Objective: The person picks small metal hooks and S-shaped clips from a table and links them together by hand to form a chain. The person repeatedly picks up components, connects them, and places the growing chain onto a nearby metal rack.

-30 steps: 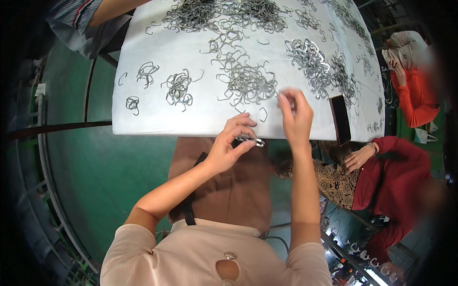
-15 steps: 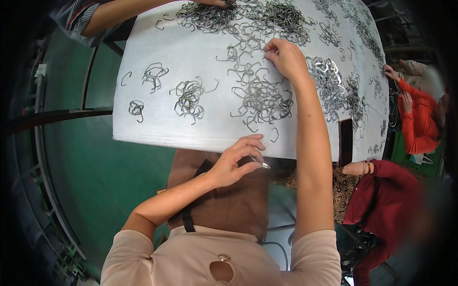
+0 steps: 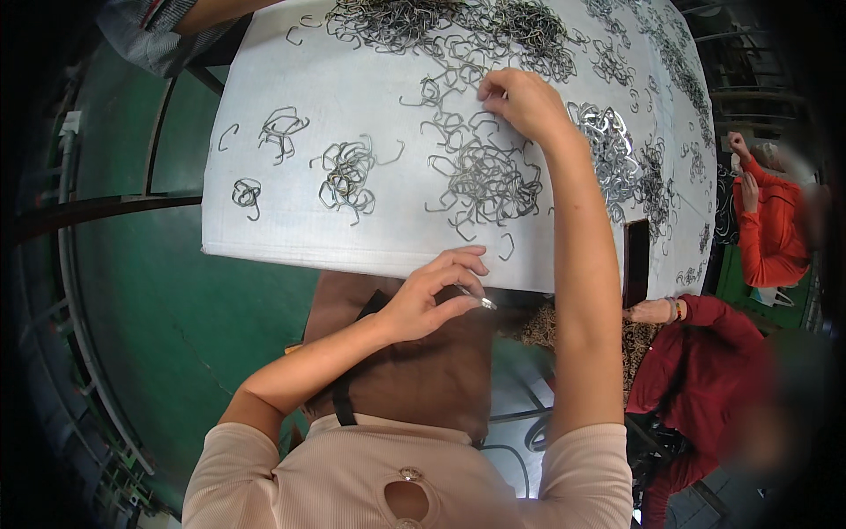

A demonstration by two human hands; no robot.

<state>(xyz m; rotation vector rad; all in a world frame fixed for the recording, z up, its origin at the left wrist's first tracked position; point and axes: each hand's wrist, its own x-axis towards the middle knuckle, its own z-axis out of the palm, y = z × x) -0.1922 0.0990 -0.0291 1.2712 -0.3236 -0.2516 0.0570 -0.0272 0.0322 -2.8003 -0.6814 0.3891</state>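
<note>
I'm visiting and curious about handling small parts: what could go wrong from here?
The shiny metal hardware in the left hand might slip and fall, being held in front of the table. The bent metal hooks near the right hand overlap, so lifting one could drag others along.

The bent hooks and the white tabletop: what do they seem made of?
Bent hooks: probably metal wire, smooth and grey, judging by their thin curves and small glints.
White tabletop: smooth with a faint sheen, perhaps plastic sheeting or coated board; I cannot tell which.
</note>
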